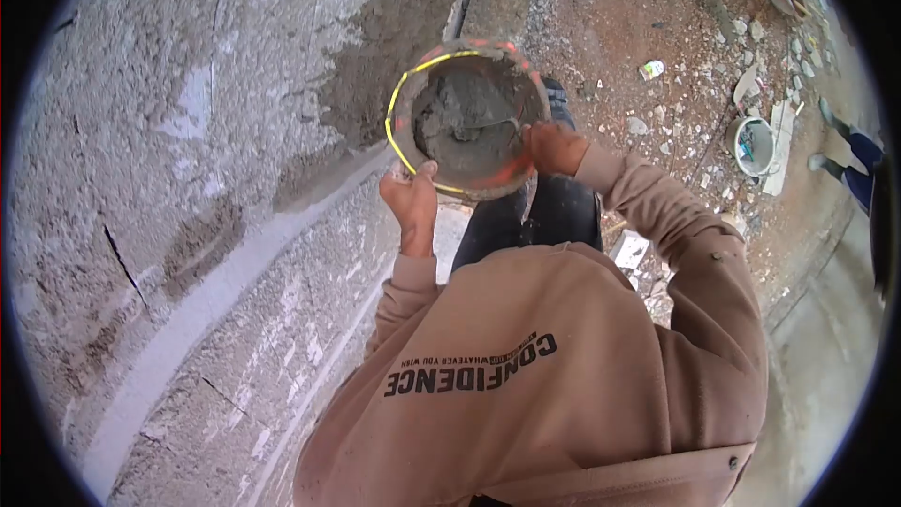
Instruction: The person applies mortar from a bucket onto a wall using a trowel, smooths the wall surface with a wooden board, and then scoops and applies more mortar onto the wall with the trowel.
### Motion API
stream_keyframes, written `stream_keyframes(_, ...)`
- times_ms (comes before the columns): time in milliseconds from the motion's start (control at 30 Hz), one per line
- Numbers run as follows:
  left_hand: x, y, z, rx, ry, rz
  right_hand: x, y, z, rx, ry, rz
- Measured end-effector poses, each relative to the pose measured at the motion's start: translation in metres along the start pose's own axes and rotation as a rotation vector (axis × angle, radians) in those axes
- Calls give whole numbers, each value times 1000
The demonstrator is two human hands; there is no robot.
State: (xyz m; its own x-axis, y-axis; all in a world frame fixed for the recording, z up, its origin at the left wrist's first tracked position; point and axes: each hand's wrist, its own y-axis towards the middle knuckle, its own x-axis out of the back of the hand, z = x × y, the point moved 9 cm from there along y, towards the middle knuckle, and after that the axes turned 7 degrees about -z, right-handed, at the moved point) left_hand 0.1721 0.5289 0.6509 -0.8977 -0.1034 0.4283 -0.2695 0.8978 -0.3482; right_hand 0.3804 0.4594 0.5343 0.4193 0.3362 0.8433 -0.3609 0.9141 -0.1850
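Evidently, both hands are at the round basin (402, 113), which is over the dark-trousered legs (566, 211). The left grip (411, 195) is closed on the basin's near left rim, thumb on top; its fingers are partly out of sight. The right grip (554, 148) is clenched at the basin's right side. A thin edge, like that of a tool, shows in the mix just left of it; whether this grip holds it cannot be told.

The basin, its rim marked yellow and orange-red, lies between the grips and extends beyond them. It contains wet grey mix (460, 155), uneven in surface.

Left of the left grip is a rough masonry surface (113, 169) crossed by a pale band (211, 314). Right of the right grip, well apart, a pale bucket (754, 146) with contents stands beside a pale board (780, 146) on rubble-strewn ground (685, 131). Further right are another person's feet (826, 163).
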Motion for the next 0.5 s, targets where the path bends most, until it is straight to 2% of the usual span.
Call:
stream_keyframes(67, 9, -1, 3, -20, 58, 57, 6, -15, -3, -123, 155, 39)
stream_keyframes(167, 10, -7, 5, -31, 94, 84, -1, -11, -25, -199, 91, -186)
stream_keyframes(233, 1, -4, 1, -23, 88, 89, -6, -12, 5, 268, 168, -167)
stream_keyframes(300, -5, -6, 2, 13, 98, 102, -37, -14, 7, 118, 651, 152)
stream_keyframes(367, -18, 2, 6, -24, 62, 123, -51, -38, 22, -716, 1413, 791)
stream_keyframes(400, -21, 3, 7, -39, 48, 134, -42, -42, 37, -702, 1604, 829)
stream_keyframes(500, -30, 17, 14, 35, 160, 149, -45, -44, 47, -688, 1885, 926)
